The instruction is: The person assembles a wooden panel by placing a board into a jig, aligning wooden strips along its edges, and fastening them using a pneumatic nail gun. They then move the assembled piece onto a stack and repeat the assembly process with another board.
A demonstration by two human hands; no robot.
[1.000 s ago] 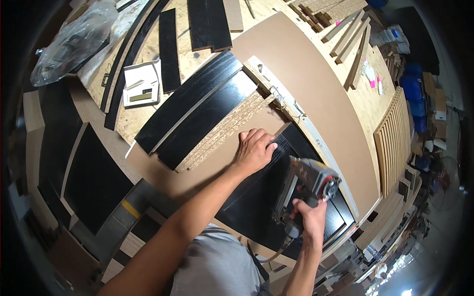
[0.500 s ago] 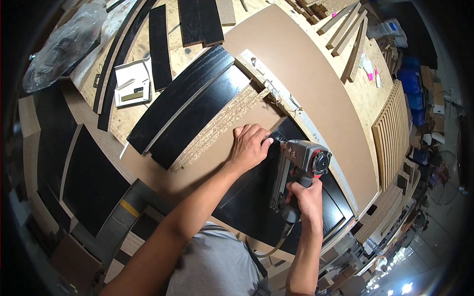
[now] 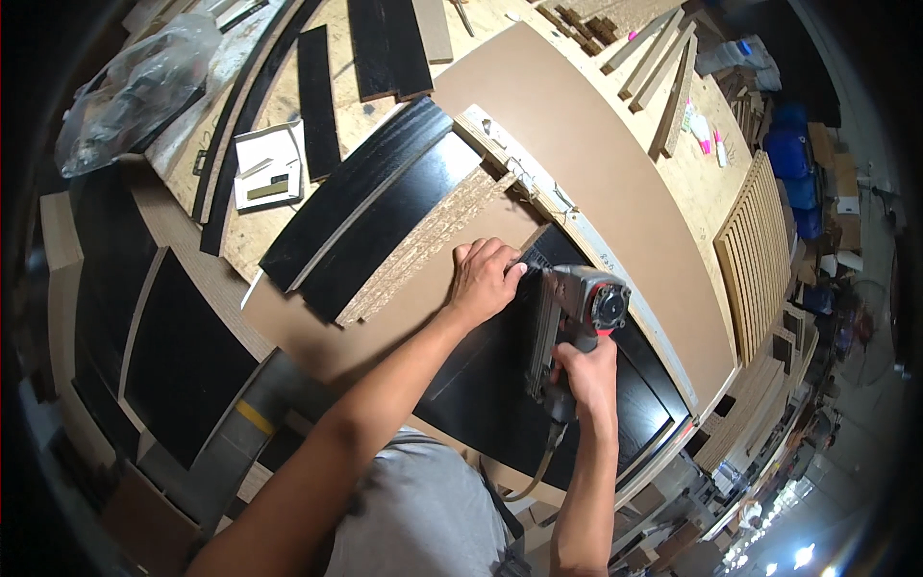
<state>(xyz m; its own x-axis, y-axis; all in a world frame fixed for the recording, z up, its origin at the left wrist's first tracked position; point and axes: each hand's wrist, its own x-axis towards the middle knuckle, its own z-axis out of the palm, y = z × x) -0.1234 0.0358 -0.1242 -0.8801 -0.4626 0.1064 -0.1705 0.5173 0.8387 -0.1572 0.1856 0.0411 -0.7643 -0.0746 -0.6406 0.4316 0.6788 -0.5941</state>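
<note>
A grey nail gun (image 3: 575, 317) with a red-trimmed round cap is standing nose-down on a black framed panel (image 3: 500, 394), close to the panel's upper left corner. The right hand (image 3: 585, 375) is wrapping all its fingers tightly around the gun's handle from below, and a hose is trailing from the handle's foot toward the person's body. Just left of the nail gun, the left hand (image 3: 486, 281) is lying palm down with its fingers pressed together and curled over the edge where a plain brown board (image 3: 385, 317) is meeting the black panel; its fingertips are almost touching the gun's nose. A strip of raw chipboard (image 3: 433, 240) is running diagonally along the brown board's upper edge, up and to the left of the nail gun. Beyond that strip, farther left, two long black planks (image 3: 375, 207) are lying side by side. Above and right of the nail gun, a large tan sheet (image 3: 596, 154) is covering much of the tabletop (image 3: 288, 125). Far left of the nail gun, a small white box (image 3: 269, 165) is sitting on the tabletop, and a clear plastic bag (image 3: 135, 87) is lying at the far upper left. Well to the right of the nail gun, a slatted wooden panel (image 3: 760, 250) is leaning at the tabletop's edge.
</note>
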